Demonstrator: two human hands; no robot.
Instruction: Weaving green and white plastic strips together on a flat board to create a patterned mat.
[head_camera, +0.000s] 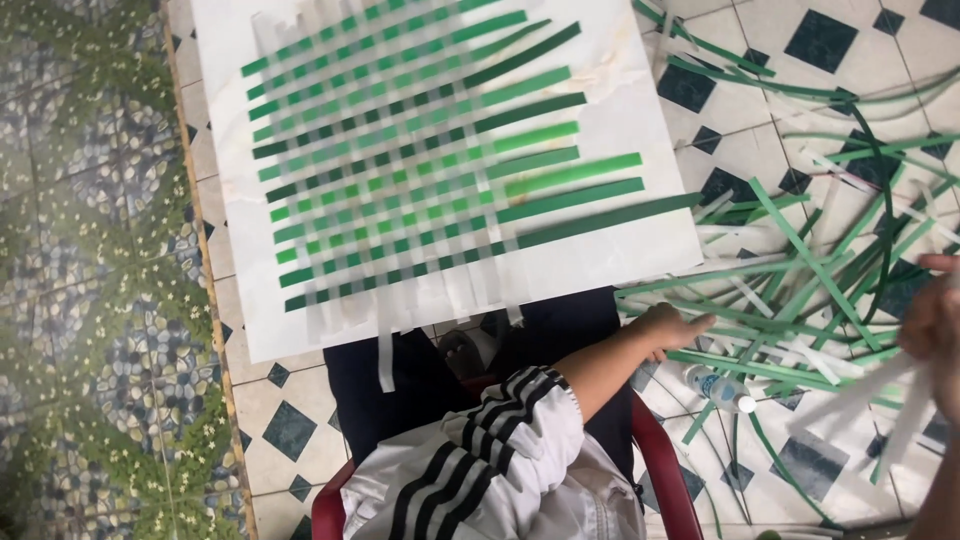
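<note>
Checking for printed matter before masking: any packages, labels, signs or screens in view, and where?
Plastic bottle: lies on its side on the tiled floor among the loose strips, right of the left hand; small, clear, white cap, with a blue and white label band.
No signs or screens visible.

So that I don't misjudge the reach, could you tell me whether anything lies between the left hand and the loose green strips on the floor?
Nothing visible does: the left hand rests directly on the green strips. A small plastic bottle lies beside the forearm, off to the side.
</note>
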